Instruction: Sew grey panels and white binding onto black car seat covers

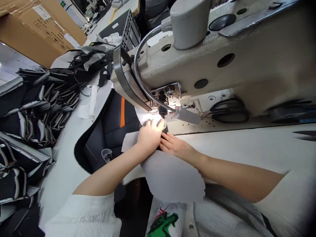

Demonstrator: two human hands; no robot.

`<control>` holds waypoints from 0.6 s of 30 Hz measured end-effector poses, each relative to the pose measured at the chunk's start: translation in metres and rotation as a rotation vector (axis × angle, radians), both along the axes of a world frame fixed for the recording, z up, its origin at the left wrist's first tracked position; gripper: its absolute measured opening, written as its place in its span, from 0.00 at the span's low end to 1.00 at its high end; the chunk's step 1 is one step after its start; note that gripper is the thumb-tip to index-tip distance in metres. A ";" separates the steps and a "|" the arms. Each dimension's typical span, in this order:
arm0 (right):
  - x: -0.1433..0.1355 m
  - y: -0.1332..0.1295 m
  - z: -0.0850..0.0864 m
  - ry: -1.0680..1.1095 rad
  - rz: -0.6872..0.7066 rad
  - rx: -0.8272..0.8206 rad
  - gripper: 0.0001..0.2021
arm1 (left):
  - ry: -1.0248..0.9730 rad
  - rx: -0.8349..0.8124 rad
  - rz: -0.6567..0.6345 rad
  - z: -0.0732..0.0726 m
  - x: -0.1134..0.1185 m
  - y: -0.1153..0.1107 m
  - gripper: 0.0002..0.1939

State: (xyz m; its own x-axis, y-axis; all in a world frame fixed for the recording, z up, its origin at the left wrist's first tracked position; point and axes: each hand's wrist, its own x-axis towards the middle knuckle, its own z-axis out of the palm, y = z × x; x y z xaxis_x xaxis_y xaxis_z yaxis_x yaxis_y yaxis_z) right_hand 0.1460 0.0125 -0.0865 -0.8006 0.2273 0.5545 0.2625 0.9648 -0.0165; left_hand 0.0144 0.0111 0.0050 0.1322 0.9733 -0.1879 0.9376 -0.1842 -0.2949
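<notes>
Under the lit needle area of a sewing machine (163,107) lies a black padded cover (113,121) with an orange stripe and a grey-white backing (172,174). My left hand (149,136) presses on the material just in front of the presser foot, its fingers bent and close together around the fabric. Beside it on the right, my right hand (176,146) lies low on the cover's edge, with its fingers stretched toward the left hand. The grey-white backing hangs over the table edge below both hands.
Black-handled scissors (229,110) rest on the machine bed at the right. Stacked black padded pieces (49,105) fill the left side. A cardboard box (41,29) and a grey crate (128,31) stand behind. A flexible metal lamp neck (138,62) curves over the needle area.
</notes>
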 end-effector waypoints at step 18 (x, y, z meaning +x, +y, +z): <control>-0.007 -0.005 0.018 -0.092 0.061 -0.354 0.24 | -0.921 -0.314 0.084 -0.011 -0.066 -0.179 0.26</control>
